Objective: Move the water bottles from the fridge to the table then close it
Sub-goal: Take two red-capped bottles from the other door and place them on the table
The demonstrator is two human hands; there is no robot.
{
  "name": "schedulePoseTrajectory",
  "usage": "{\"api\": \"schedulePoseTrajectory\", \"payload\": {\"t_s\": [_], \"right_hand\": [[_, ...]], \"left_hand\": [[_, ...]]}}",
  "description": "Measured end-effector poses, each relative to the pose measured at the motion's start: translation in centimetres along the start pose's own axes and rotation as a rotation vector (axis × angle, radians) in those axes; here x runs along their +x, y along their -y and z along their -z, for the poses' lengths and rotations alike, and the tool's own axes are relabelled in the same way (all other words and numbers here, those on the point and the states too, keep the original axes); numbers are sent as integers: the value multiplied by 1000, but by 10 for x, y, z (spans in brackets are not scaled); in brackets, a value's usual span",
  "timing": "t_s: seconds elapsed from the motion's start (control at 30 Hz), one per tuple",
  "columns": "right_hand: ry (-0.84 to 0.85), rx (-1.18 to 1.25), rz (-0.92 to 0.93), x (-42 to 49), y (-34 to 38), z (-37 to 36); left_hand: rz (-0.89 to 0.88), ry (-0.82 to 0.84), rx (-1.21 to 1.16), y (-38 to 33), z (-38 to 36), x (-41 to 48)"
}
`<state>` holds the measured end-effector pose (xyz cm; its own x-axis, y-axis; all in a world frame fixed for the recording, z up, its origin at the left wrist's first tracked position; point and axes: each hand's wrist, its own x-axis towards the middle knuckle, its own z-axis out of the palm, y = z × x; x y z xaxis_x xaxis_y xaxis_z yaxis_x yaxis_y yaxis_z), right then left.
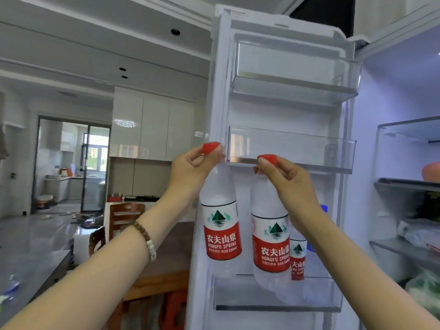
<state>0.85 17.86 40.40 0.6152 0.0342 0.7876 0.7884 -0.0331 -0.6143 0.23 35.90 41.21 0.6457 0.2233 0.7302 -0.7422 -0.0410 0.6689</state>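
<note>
The fridge door (281, 115) stands open in front of me, its clear bins facing me. My left hand (190, 167) pinches the red cap of one water bottle (220, 225), which hangs in the air at the door's left edge. My right hand (285, 179) pinches the red cap of a second water bottle (270, 246), lifted above the lowest door bin (273, 303). A third, smaller-looking water bottle (297, 256) stands in that bin behind the second, partly hidden by it and my right forearm.
The wooden table (164, 265) lies low left of the door, with wooden chairs (123, 220) and a red stool (173, 308) by it. A grey counter (31, 253) runs along the left. Fridge shelves (409, 184) with food are at the right.
</note>
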Motion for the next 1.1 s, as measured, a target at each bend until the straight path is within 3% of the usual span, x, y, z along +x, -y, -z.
{"api": "schedulePoseTrajectory", "payload": {"t_s": [0.2, 0.47, 0.8, 1.1], "right_hand": [[79, 176, -150, -21, -12, -63], [193, 184, -196, -32, -55, -189], [129, 267, -320, 2, -156, -343], [185, 202, -376, 75, -295, -423]], "left_hand": [[68, 4, 164, 3, 72, -14], [154, -23, 296, 63, 190, -8], [206, 47, 367, 159, 326, 44], [243, 68, 333, 293, 379, 136]]}}
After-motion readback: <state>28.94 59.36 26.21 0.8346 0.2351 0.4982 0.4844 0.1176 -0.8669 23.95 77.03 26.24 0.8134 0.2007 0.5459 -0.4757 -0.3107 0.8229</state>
